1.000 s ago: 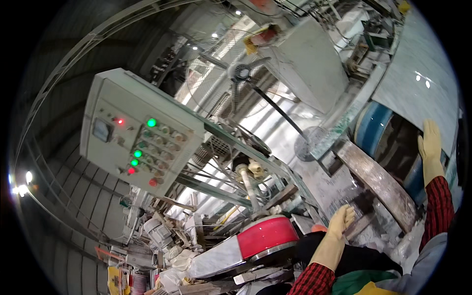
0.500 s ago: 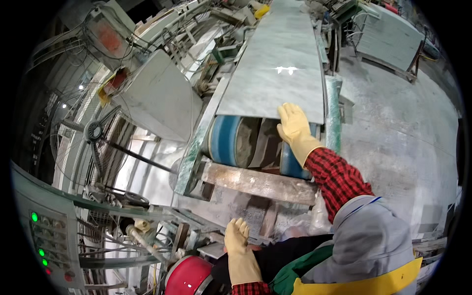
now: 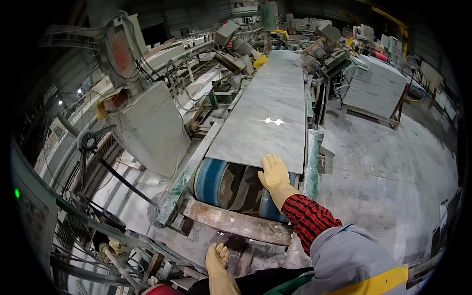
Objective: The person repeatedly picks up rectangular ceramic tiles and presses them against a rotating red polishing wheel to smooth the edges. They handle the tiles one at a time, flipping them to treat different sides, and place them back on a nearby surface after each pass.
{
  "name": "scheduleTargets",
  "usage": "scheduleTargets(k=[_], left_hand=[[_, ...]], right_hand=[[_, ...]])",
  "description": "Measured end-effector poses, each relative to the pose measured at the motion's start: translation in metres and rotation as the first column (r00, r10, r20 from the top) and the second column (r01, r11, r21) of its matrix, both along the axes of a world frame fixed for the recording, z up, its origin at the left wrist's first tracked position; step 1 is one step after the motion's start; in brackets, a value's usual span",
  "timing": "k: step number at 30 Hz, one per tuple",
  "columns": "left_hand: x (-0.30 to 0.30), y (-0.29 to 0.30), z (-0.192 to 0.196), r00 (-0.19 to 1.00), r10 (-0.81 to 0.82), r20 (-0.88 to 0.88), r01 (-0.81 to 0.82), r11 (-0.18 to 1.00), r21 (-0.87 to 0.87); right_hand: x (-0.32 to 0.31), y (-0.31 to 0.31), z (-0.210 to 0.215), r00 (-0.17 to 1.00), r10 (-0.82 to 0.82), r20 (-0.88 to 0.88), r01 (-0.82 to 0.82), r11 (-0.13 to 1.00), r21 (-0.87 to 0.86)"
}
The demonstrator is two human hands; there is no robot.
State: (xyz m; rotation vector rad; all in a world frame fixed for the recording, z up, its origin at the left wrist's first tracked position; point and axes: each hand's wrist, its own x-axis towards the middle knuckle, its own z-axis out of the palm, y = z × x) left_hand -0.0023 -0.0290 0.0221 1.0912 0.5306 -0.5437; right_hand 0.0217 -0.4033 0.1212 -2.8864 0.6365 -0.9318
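Note:
A long, pale grey veined stone slab [image 3: 260, 108] lies flat on a conveyor, a bright reflection on its glossy top. My right hand [image 3: 276, 181], in a cream rubber glove, rests at the slab's near edge with its fingers flat over the top and the thumb apart. Below that edge show blue belts [image 3: 210, 181] around rollers. My left hand [image 3: 219, 270], gloved alike, hangs lower down, away from the slab. Its fingers are loosely bent, and nothing shows in them.
A worn crossbeam [image 3: 236, 220] spans the conveyor's near end. To the left stand a large fan [image 3: 86, 141], a grey cabinet [image 3: 147, 128] and a control panel [image 3: 34, 216] with a green light. A stack of slabs [image 3: 371, 91] sits at the far right beyond the concrete floor [image 3: 373, 172].
My view has tilted up, bringing more of the hall into sight and shifting the slab lower in the picture. My right hand stays at the slab's near edge; my left remains apart from it.

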Motion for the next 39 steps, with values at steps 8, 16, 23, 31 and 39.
scheduleTargets(k=[8, 16, 23, 31, 39], left_hand=[[0.002, 0.0, 0.003, 0.998, 0.067, 0.011, -0.066, 0.996, -0.057], [-0.005, 0.004, 0.005, 0.999, 0.023, 0.029, -0.022, 0.999, -0.039], [-0.008, 0.002, 0.004, 0.999, 0.021, 0.027, -0.02, 0.998, -0.057], [-0.001, -0.004, 0.016, 0.999, 0.043, -0.022, -0.045, 0.996, -0.078], [-0.018, 0.035, -0.04, 0.982, 0.129, 0.136, -0.056, 0.894, -0.445]], right_hand=[[0.002, -0.001, -0.002, 0.995, 0.047, 0.086, -0.042, 0.997, -0.058], [-0.002, 0.003, -0.008, 0.999, 0.013, 0.036, -0.011, 0.998, -0.06], [-0.005, 0.001, -0.01, 0.996, 0.038, 0.082, -0.034, 0.998, -0.054], [0.005, -0.001, -0.011, 0.984, 0.091, 0.151, -0.092, 0.996, 0.004], [-0.003, 0.085, 0.042, 0.968, 0.086, -0.235, -0.025, 0.968, 0.25]])
